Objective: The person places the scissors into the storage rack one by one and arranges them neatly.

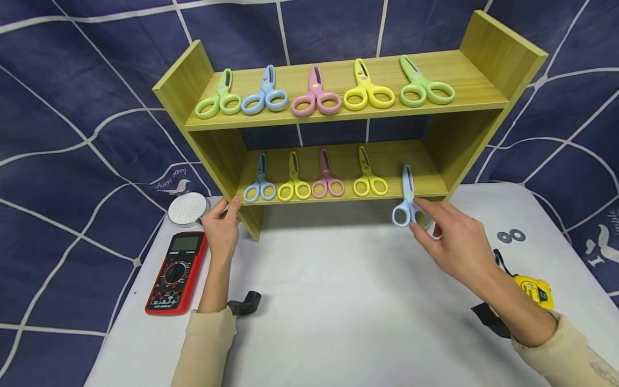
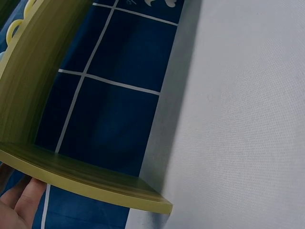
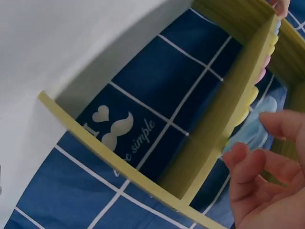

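Observation:
My right hand (image 1: 456, 239) pinches a pair of light blue scissors (image 1: 408, 194) by the handle, at the right end of the lower shelf. Its closed blades point away over the board, while the handle loops stick out past the front edge. In the right wrist view, thumb and fingertips are close about the blue scissors (image 3: 255, 131). My left hand (image 1: 221, 228) grips the left side panel of the wooden shelf unit (image 1: 476, 80) near its lower front. Left wrist view: fingers of the left hand (image 2: 24, 205) lie against the panel's outer face.
Several pastel scissors line the upper shelf, including pink scissors (image 1: 316, 94). More lie on the lower shelf, like yellow scissors (image 1: 368, 174). On the white table (image 1: 329, 290) are a red multimeter (image 1: 175, 274), a shower head (image 1: 187, 208), grey washers (image 1: 517, 235) and a yellow tape measure (image 1: 534, 290).

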Demonstrator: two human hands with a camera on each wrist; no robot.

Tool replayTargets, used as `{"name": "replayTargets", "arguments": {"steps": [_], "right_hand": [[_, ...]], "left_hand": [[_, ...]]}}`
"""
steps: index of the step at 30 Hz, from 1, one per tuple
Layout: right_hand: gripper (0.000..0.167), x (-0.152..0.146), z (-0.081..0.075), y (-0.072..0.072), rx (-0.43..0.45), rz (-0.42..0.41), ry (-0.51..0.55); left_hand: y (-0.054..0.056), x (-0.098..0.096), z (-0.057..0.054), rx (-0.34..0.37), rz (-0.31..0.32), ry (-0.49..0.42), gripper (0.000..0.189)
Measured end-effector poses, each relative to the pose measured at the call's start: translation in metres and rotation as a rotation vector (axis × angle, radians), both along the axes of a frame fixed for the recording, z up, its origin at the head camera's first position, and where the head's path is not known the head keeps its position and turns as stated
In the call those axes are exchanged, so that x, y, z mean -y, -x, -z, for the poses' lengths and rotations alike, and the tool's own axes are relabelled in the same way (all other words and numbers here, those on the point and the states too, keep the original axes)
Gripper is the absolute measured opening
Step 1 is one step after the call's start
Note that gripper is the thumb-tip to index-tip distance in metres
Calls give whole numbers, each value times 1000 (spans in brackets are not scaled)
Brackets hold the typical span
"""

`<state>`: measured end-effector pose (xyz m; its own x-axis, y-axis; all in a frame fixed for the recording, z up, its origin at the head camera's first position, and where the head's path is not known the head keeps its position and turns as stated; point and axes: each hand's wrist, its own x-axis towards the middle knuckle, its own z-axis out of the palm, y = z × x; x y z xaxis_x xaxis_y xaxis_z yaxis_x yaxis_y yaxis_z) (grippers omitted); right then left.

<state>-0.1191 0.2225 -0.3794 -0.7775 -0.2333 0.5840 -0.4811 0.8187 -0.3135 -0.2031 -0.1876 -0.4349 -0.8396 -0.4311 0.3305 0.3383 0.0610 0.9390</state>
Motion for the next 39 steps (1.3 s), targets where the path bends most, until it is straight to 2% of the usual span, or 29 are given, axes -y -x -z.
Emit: {"name": "replayTargets", "arguments": {"steps": [5, 12, 15, 19, 25, 28, 35, 39], "right_hand": [[51, -1, 0, 12, -45, 47, 38], [45, 1, -5, 39, 8, 97, -10], [42, 1, -5, 46, 36, 118, -15], [41, -1, -2, 46, 44, 129, 2], [36, -4, 3, 41, -31, 93, 2], [31, -6, 4, 41, -50, 102, 3], [33, -8, 2, 44, -23, 122, 16], [37, -8, 3, 39, -1, 134, 63]], "left_hand": [[1, -2, 0, 9, 6, -6, 27], [2, -2, 1, -5, 6, -36, 26], [2, -3, 2, -1, 22, -43, 27], [2, -4, 2, 8, 26, -21, 28], [1, -2, -1, 2, 15, 20, 29], [1, 0, -1, 13, 15, 24, 29], [3, 1, -2, 28, 9, 32, 29], [0, 3, -11, 86, 36, 78, 31]]}}
